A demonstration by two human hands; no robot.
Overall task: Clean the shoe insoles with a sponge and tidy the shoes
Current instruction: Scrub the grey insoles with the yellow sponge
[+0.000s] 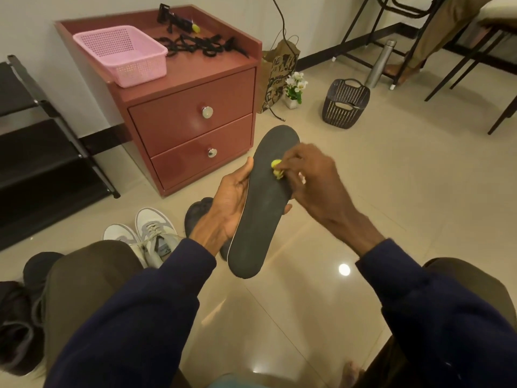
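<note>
My left hand [228,203] grips a long dark grey insole [261,219] at its middle, holding it up over the floor with its toe end pointing away. My right hand [313,177] presses a small yellow sponge [277,168] onto the insole's upper half; only a bit of the sponge shows between the fingers. A pair of white and grey sneakers [152,236] stands on the floor by my left knee. A black shoe [198,211] lies behind my left hand, partly hidden. More dark shoes [19,317] sit at the far left.
A red two-drawer cabinet [193,119] carries a pink basket [123,54] and black laces [195,44]. A black shoe rack [42,152] stands left. A paper bag [277,77], small flower pot [295,88], dark basket [345,103], metal bottle [382,63] and chair legs stand beyond on the tiled floor.
</note>
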